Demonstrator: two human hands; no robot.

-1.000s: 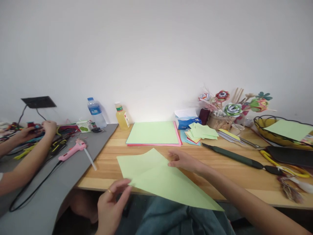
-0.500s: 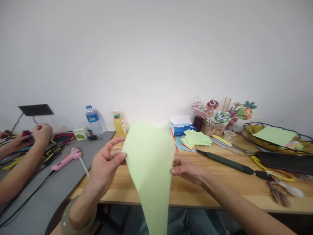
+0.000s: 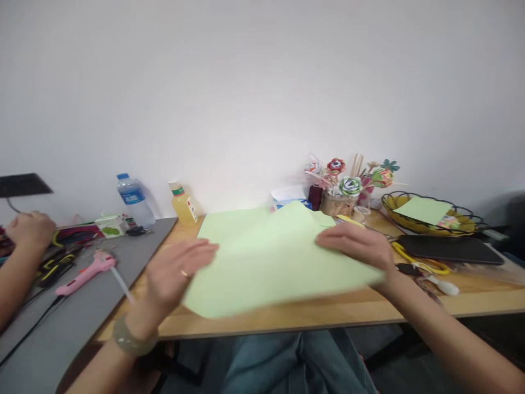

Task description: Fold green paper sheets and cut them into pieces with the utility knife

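A large light green sheet of paper spreads over the wooden table, its right part lifted and blurred at the edge. My left hand, with a ring and a bracelet at the wrist, has its fingers over the sheet's left edge; blur hides how firmly they press on it. The sheet's right side is pinched in my right hand, the thumb out of sight below. Under or behind the sheet, other green paper shows at the back.
A yellow bottle, a water bottle and a pink glue gun lie or stand at the left, near another person's hand. Paper flowers, a wire basket and a black phone are at the right.
The green sheet has gone from hanging upright and curved to spread low over the table. Both hands have turned palm-down, the right one moving right and up. The view has shifted rightward.
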